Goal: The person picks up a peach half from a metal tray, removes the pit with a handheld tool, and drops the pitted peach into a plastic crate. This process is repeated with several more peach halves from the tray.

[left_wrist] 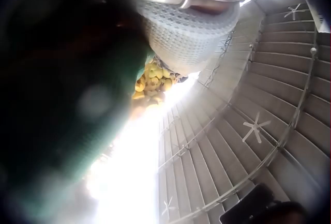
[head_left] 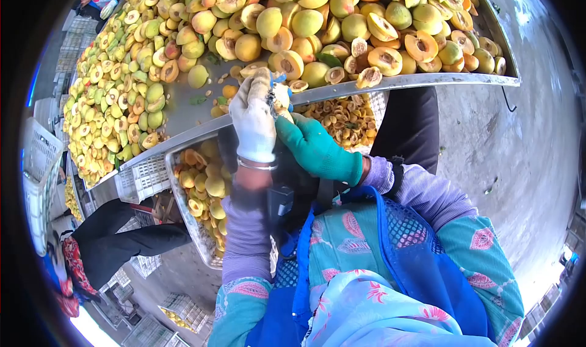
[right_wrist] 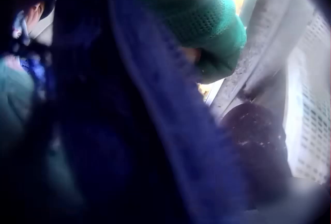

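In the head view the left hand (head_left: 255,118), in a white glove with soiled fingers, curls round a pale yellow fruit piece (head_left: 281,97) at the metal table's near edge. Something blue shows at its fingertips, too small to make out. The right hand (head_left: 317,147), in a green glove, meets it from the right, its fingers curled at the fruit's lower side; what lies inside them is hidden. The left wrist view shows the white glove cuff (left_wrist: 186,38) beside the blurred green glove (left_wrist: 77,110). In the right wrist view the green glove (right_wrist: 207,33) is partly covered by blue cloth.
Halved and whole yellow fruits (head_left: 256,23) heap on the metal table (head_left: 427,80). Below its edge stand a crate of fruit (head_left: 210,185) and a container of pits and pieces (head_left: 345,121). Another person's dark-clothed legs (head_left: 134,234) are at the left, near white crates (head_left: 43,164).
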{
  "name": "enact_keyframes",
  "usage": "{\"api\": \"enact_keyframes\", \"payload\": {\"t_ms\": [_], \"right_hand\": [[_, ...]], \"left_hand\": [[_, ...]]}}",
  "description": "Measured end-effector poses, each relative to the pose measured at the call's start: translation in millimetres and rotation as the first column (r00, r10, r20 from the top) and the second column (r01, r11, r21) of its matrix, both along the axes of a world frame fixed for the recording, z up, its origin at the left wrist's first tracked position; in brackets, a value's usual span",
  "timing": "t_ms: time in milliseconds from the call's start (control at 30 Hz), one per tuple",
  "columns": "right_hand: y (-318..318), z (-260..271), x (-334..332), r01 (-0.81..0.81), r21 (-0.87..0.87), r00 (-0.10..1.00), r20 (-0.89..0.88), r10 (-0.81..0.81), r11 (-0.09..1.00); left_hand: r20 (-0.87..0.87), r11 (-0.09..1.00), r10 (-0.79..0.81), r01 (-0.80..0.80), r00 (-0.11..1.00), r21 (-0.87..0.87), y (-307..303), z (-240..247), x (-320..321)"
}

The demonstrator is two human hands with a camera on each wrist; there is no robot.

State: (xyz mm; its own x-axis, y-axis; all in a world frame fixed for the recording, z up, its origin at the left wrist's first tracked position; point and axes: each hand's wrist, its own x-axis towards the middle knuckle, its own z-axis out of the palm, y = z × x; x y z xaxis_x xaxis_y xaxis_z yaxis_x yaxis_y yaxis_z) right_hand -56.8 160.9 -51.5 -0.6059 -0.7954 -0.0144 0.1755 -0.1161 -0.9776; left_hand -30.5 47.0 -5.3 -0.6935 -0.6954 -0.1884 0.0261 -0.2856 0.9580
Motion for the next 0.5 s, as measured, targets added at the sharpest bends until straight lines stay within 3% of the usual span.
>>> {"api": "enact_keyframes", "payload": {"t_ms": [33,100,133,167,200,233,267,300,333,367,400,433,500], "right_hand": [[6,12,-4,-0.126,0.055,0.973,0.202,0.113,0.990],[25,49,-19,-0.423,0.078,0.760,0.573,0.307,0.903],[23,52,-14,-0.415,0.141,0.792,0.543,0.281,0.899],[20,53,-8,-0.347,0.031,0.757,0.599,0.260,0.937],[16,57,-10,-0.412,0.017,0.583,0.773,0.249,0.911],[15,58,-6,-0.361,-0.062,0.522,0.814,0.256,0.931],[15,61,-9,-0.317,-0.163,0.388,0.877,0.285,0.934],[19,70,-10,-0.341,-0.155,0.381,0.879,0.287,0.927],[21,72,-11,-0.376,-0.072,0.478,0.839,0.260,0.924],[23,70,-14,-0.392,-0.078,0.491,0.825,0.280,0.917],[24,69,-18,-0.407,-0.084,0.504,0.810,0.301,0.909],[25,68,-20,-0.368,-0.240,0.343,0.863,0.371,0.898],[26,69,-21,-0.229,-0.464,0.011,0.878,0.479,0.856]], "left_hand": [[0.013,0.998,-0.057,0.057,0.998,0.023,-1,2,2],[0.013,0.967,-0.228,0.225,0.974,0.117,-9,15,5],[0.053,0.962,-0.257,0.261,0.965,-0.084,-11,12,5],[0.109,0.785,-0.225,0.246,0.968,-0.568,-15,-4,0],[0.087,0.393,-0.110,0.124,0.990,-0.911,-20,-20,-3],[0.026,0.165,-0.047,0.034,0.999,-0.986,-22,-31,-5],[0.022,0.794,-0.249,0.217,0.968,-0.568,-11,-17,-10],[-0.123,0.975,-0.072,0.096,0.990,0.201,0,-4,-15],[-0.186,0.962,-0.185,0.217,0.965,0.169,-7,-10,-11],[-0.291,0.922,-0.183,0.267,0.939,0.281,-3,-12,-14],[-0.273,0.944,-0.147,0.217,0.951,0.248,0,-11,-18],[-0.255,0.961,-0.112,0.170,0.960,0.219,4,-8,-20],[-0.470,0.797,-0.072,0.334,0.880,0.503,5,-16,-14]]}}
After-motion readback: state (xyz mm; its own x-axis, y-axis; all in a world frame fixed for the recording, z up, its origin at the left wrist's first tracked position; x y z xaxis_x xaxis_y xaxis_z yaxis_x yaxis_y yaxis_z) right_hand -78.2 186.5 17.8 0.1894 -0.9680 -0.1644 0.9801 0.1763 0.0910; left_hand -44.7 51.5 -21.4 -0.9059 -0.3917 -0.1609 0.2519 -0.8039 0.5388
